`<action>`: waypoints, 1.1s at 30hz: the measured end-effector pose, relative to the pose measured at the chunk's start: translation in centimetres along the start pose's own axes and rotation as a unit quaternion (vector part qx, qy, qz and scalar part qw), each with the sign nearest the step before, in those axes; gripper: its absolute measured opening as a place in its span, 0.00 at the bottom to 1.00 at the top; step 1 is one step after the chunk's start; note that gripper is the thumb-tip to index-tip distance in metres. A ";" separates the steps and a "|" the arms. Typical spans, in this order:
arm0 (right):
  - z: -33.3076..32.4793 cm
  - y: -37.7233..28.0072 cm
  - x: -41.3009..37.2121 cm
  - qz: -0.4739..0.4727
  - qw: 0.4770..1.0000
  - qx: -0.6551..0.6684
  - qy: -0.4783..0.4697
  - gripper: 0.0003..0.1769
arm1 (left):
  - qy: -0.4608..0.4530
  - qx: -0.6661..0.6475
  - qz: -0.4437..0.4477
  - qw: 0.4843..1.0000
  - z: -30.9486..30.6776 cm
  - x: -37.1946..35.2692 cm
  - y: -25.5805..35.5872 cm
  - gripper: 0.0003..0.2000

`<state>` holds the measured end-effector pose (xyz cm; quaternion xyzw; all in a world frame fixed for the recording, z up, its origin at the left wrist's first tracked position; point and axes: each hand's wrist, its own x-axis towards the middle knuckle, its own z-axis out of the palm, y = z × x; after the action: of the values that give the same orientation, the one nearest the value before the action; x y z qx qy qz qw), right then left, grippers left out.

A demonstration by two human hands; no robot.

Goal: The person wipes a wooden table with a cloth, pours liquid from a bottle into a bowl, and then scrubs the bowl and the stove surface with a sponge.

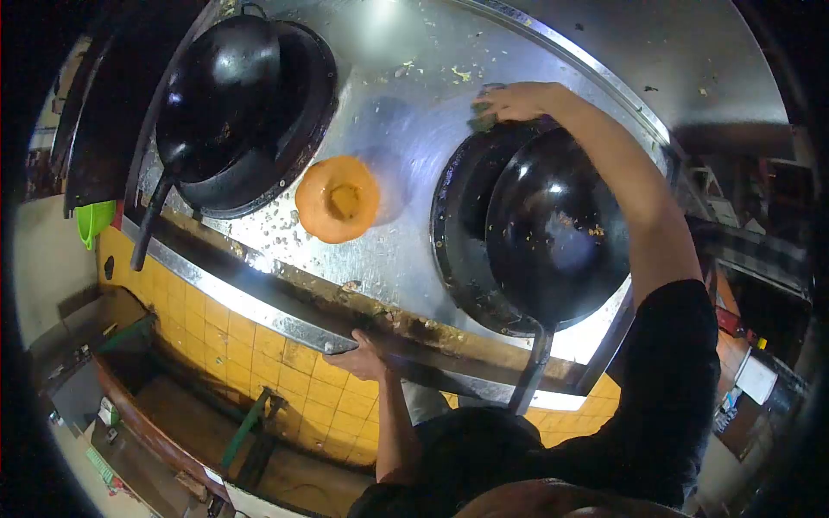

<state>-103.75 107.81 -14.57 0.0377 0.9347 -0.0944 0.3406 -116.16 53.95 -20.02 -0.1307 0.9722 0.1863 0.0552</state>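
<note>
My right hand (516,102) reaches over the far rim of the right wok. Its fingers press a dark green scouring pad (485,119) against the steel stove top (406,250) just beyond that rim. My left hand (361,359) is at the stove's front edge (285,319), with its fingers curled around the metal lip. Below my right forearm, the black right wok (561,233) sits tilted in its round burner opening, its handle pointing toward me. Bits of food stick inside it.
Another black wok (220,95) stands tilted over the left burner, handle toward the front. Between the woks is an orange bowl (337,198). Food scraps litter the steel. A dirty trough (319,298) runs along the front. A green plastic container (93,223) hangs at left.
</note>
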 end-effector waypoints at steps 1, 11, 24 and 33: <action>1.0 1.5 -1.0 0.032 0.999 0.007 -0.019 0.30 | 0.020 0.020 0.032 0.999 1.0 0.6 -1.8 0.43; 15.4 6.8 -17.9 0.158 0.942 0.265 0.133 0.22 | 0.011 0.062 0.049 0.997 2.5 2.0 -4.4 0.44; 35.7 -16.7 -30.5 0.566 0.701 0.353 0.253 0.24 | -0.057 0.032 0.006 0.998 -1.2 -1.4 0.2 0.38; 34.5 -40.6 -23.3 0.615 0.609 0.373 0.335 0.19 | -0.059 -0.033 0.097 0.993 1.7 0.5 -3.1 0.37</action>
<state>-69.68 60.89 -19.27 0.7564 0.6247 -0.1836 -0.0622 -115.70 51.70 -22.79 -0.0266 0.9687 0.2298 0.0896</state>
